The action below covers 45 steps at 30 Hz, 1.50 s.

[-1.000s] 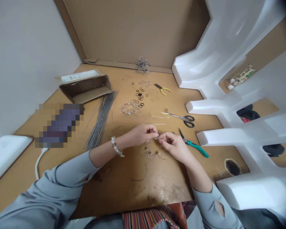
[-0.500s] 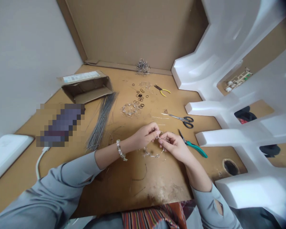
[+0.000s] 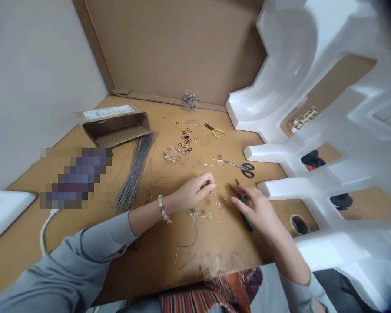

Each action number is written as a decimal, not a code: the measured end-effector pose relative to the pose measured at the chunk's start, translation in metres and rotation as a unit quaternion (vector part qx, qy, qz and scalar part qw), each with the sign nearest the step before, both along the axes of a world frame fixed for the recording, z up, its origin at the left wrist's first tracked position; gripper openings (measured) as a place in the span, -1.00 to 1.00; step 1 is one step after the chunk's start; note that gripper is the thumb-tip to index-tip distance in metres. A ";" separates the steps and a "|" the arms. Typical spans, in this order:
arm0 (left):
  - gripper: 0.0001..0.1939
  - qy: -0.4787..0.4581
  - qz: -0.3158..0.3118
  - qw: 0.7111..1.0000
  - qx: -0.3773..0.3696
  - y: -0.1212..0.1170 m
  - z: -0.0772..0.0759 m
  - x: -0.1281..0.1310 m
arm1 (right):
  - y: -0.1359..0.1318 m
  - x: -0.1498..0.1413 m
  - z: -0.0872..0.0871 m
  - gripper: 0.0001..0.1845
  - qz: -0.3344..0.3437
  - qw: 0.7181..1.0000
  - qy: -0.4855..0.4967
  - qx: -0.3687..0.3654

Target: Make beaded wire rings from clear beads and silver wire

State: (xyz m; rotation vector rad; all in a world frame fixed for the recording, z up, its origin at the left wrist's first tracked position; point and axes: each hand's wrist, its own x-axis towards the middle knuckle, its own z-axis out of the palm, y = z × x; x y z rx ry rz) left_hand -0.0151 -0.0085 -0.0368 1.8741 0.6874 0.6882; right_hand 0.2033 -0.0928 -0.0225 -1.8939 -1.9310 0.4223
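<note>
My left hand [image 3: 200, 190] is closed, thumb and fingers pinching a thin wire beaded ring [image 3: 214, 191], mostly hidden by the fingers. Clear beads on wire [image 3: 202, 213] show just below that hand. My right hand [image 3: 256, 208] is over the green-handled pliers [image 3: 247, 222], thumb and forefinger apart with a bit of green handle visible between them. The hand covers part of the pliers, and contact is hard to make out. Black-handled scissors [image 3: 243, 167] lie beyond my right hand, and short straight wires [image 3: 211, 174] lie beyond my left.
A wire bundle [image 3: 133, 178] lies left, before an open cardboard box [image 3: 117, 130]. Beaded wire rings [image 3: 174, 154], dark loops [image 3: 187, 137] and yellow-handled pliers [image 3: 215, 130] lie further back. White moulded foam [image 3: 273, 187] borders the right; a blurred-out object [image 3: 78, 178] lies left.
My right hand has let go of the beaded wire and moved right, over the green-handled pliers. My left hand keeps its pinch. The whole view has shifted slightly.
</note>
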 end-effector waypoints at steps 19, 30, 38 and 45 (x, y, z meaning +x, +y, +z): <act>-0.85 -0.091 -0.108 0.982 -0.126 0.004 0.019 -0.011 | -0.010 0.019 0.004 -0.65 -0.075 0.968 -0.197 -0.137; -0.82 -0.029 -0.116 0.992 -0.043 0.002 0.033 -0.016 | -0.027 0.011 0.083 -0.64 0.111 0.968 -0.023 -0.222; -0.83 -0.030 -0.141 0.988 -0.046 0.000 0.032 -0.015 | -0.022 0.002 0.081 -0.72 0.142 0.960 -0.024 -0.242; -0.85 -0.022 -0.156 0.985 -0.068 0.001 0.032 -0.014 | -0.019 0.001 0.082 -0.75 0.160 0.948 0.000 -0.276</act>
